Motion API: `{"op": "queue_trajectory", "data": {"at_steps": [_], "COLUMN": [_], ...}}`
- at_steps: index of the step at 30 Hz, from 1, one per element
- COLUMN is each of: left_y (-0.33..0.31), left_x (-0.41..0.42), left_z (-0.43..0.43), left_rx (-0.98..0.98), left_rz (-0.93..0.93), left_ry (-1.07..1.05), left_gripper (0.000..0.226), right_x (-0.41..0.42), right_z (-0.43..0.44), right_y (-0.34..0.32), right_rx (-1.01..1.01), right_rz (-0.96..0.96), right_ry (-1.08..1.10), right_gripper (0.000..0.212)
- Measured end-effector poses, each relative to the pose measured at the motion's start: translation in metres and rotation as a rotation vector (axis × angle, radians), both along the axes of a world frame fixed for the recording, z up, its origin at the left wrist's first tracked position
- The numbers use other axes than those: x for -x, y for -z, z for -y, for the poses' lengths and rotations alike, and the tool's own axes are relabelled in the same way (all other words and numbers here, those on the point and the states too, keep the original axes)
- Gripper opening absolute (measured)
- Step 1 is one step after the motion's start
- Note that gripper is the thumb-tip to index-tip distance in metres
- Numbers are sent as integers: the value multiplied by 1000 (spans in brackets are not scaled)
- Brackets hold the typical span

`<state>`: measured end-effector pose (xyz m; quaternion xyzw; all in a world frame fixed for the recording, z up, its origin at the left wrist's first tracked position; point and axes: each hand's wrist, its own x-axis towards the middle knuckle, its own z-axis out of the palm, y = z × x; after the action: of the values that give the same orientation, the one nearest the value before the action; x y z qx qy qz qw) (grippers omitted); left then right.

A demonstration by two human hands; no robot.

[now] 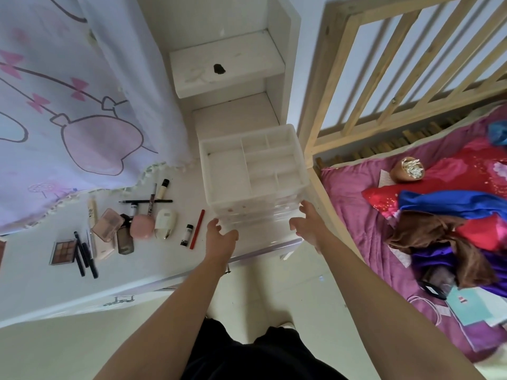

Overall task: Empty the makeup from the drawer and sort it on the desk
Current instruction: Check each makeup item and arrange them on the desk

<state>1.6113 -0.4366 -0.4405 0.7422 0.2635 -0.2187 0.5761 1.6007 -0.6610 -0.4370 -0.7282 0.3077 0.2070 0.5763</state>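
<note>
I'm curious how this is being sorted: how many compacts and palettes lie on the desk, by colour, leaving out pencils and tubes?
Pink round compact: 1
Cream oval compact: 1
Brown eyeshadow palette: 1
Clear pinkish case: 1
Grey-brown case: 1
Beige box: 1
Total: 6

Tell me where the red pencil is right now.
In the head view the red pencil lies on the white desk, between a small black-and-white tube on its left and the left hand by the clear organizer.
</note>
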Motion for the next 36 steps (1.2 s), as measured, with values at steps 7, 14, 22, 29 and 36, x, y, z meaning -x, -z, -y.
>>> {"op": "queue_trajectory", "data": {"at_steps": [7,14,22,29,36], "left_y": [-5,-9,-5,-1,2], "left_x": [1,4,0,8,-5], "left_z": [-1,18,5,5,-10], "left_rx": [-69,81,169,149,23], "left_rz": [9,52,58,35,79], "left_ry": [97,-56,-85,-83,-73], "left_gripper": [85,63,56,66,45], "right_x": [4,7,6,4,1], "right_z": [-13,-5,-7,0,8], "right_y": [-2,-8,-4,3,6], "right_rx": [-62,46,-154,-136,60], "right_rz": [-11,19,80,86,61], "right_ry": [-46,21,95,105,31], "right_gripper": [108,81,86,79,74]}}
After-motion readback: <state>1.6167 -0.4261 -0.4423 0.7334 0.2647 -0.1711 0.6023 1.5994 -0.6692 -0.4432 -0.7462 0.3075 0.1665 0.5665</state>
